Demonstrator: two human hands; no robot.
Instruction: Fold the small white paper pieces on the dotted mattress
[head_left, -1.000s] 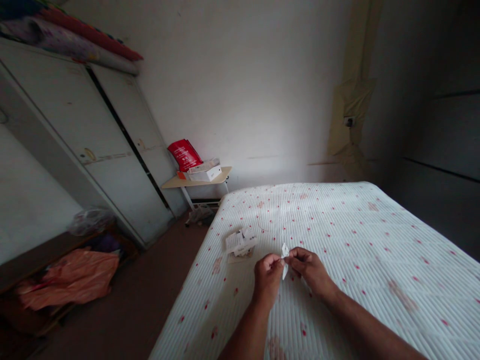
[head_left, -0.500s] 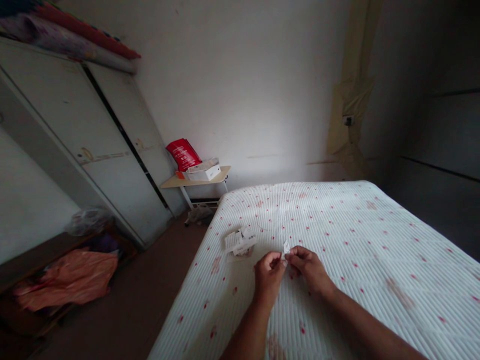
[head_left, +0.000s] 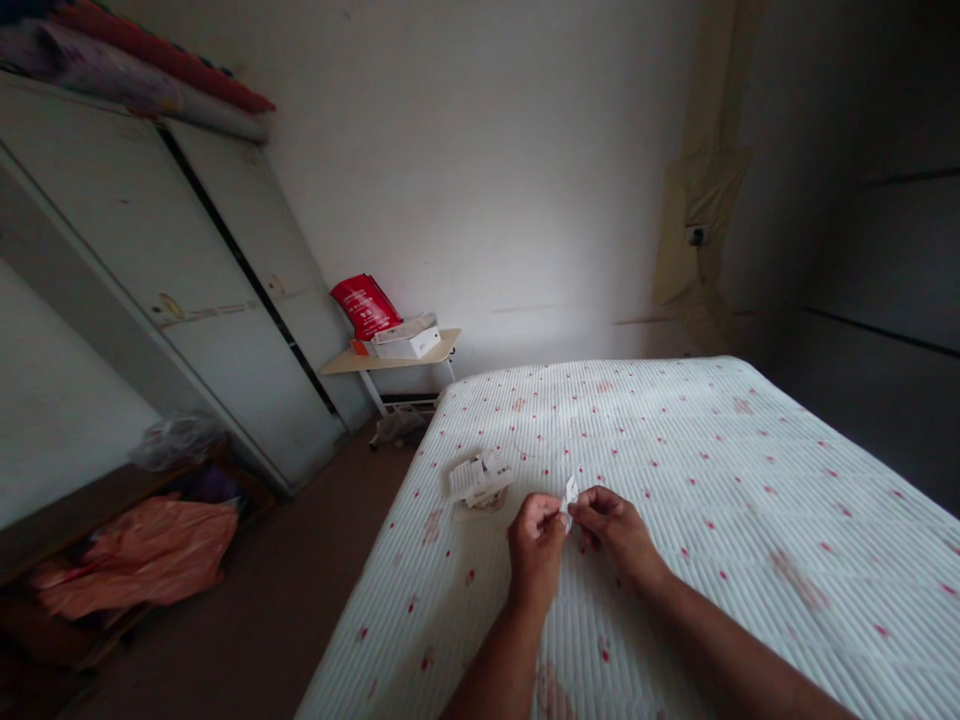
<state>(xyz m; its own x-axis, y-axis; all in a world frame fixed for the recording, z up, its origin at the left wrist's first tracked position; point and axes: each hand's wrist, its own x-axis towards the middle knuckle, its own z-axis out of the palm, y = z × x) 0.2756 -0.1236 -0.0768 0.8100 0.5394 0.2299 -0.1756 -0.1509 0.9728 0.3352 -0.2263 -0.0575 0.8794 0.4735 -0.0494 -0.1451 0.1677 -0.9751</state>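
A small white paper-like packet (head_left: 571,491) with faint dark marks stands upright between my two hands, above the bed. My left hand (head_left: 535,545) pinches its left edge between thumb and curled fingers. From the other side, the fingertips of my right hand (head_left: 622,535) grip the packet, thumb and forefinger pressed together. What the packet contains cannot be made out. Just left of my left hand lies a small heap of white printed cartons and papers (head_left: 480,480) on the bedspread.
The bed (head_left: 735,480) has a ribbed white cover with red dots. Beyond its far left corner, a small table (head_left: 349,363) bears a red bag (head_left: 366,307) and a white box (head_left: 410,345). Wardrobes (head_left: 217,280) line the left; an orange cloth (head_left: 142,550) hangs low beside them.
Both hands keep hold of the packet. It has tilted slightly and shows a little more of itself between the fingers; the hands have barely shifted.
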